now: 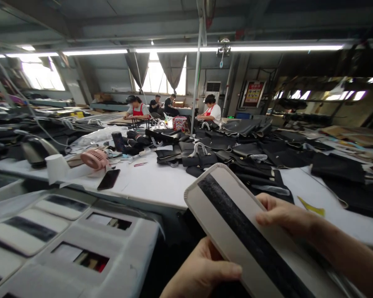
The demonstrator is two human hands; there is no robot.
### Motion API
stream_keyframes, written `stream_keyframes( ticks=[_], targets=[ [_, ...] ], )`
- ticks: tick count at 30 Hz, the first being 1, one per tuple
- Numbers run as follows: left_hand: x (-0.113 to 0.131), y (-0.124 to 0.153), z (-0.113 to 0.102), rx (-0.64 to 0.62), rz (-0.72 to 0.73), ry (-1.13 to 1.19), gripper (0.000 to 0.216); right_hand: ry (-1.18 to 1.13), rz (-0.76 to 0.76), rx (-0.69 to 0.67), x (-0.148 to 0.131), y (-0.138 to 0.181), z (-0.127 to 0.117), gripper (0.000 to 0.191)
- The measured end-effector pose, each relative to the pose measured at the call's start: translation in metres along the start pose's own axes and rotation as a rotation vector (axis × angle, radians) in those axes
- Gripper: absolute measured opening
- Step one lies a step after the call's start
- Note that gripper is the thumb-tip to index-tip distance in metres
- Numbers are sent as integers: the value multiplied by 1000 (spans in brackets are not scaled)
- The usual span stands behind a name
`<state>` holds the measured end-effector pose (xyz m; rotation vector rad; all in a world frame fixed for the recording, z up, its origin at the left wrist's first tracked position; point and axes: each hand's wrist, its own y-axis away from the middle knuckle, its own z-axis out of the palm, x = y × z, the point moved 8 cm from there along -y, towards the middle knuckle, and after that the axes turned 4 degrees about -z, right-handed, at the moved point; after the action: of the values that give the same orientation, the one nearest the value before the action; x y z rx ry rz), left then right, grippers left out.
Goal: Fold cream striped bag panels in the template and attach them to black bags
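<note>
Between my two hands is a long, light beige panel (211, 198) with rounded corners and a wide black strip down its middle. It is tilted, its near end running out of the bottom of the view. My left hand (202, 269) grips its left edge, thumb lying on the face. On the opposite edge, my right hand (282, 215) pinches it with the thumb on top; the fingers behind are partly hidden. Similar panels with black strips, such as this one (32, 231), lie at the lower left beside a grey slotted box (127, 256).
Black bags (199, 155) are heaped over the white table (127, 182). Near its front edge are a phone (108, 179), a pink fan (95, 159), a white cup (56, 169) and a kettle (39, 150). A yellow piece (312, 207) lies at right. Several people sit farther back.
</note>
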<state>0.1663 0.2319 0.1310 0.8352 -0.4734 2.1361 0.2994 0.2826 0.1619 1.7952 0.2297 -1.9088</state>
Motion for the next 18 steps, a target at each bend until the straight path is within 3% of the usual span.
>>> stream_keyframes(
  ticks=[3,5,7,9,13,15,18],
  targets=[
    [-8,4,-2,17,-57,-76,52,168,59,47,-8,11,-29,53],
    [-16,14,-22,130,-100,-123,45,222,120,71,-12,18,-47,70],
    [-21,29,-53,312,-91,-148,35,223,196,74,-16,25,-58,68],
    [-21,49,-91,550,-16,-184,29,210,264,54,-24,33,-62,51],
    [-28,86,-158,953,117,-298,36,238,351,-21,-36,41,-64,41],
    [-46,92,-183,1014,86,-321,42,258,361,-49,-34,39,-70,40],
    [-82,87,-213,994,-2,-299,46,241,327,-106,-25,31,-81,33]
  ],
)
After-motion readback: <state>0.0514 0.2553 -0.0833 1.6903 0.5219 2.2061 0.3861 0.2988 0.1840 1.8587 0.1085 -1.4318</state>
